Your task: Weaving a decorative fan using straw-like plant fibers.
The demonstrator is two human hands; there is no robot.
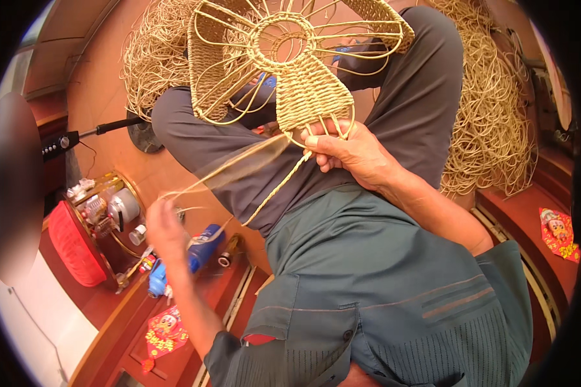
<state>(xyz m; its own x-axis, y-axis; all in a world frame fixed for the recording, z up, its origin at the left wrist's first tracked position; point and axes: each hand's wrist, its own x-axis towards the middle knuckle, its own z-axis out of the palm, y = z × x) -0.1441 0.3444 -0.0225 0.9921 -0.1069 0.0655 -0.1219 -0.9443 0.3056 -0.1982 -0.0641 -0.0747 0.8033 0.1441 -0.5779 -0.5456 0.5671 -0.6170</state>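
Observation:
A partly woven straw-coloured basket [314, 97] rests across my knees, its wire frame spreading from a ring in the middle. One tapered panel is densely woven down toward me, with bare wire loops at its lower end. My right hand [355, 155] is closed on that end, thumb on top and fingers beneath. A twisted cord [279, 187] hangs from there to my lap. Out to the left, my left hand [166, 232] is blurred by motion. A pale strand [223, 169], also smeared, runs from the panel's end to its fingers, and a loose tail trails below.
Large heaps of cord [484, 109] lie on the right and at the far left. A black stand [103, 129] reaches in from the left. Beside my left arm are a red basin [77, 245], a cluttered tray table [119, 206], a blue flask [206, 248] and a dark bottle [230, 250].

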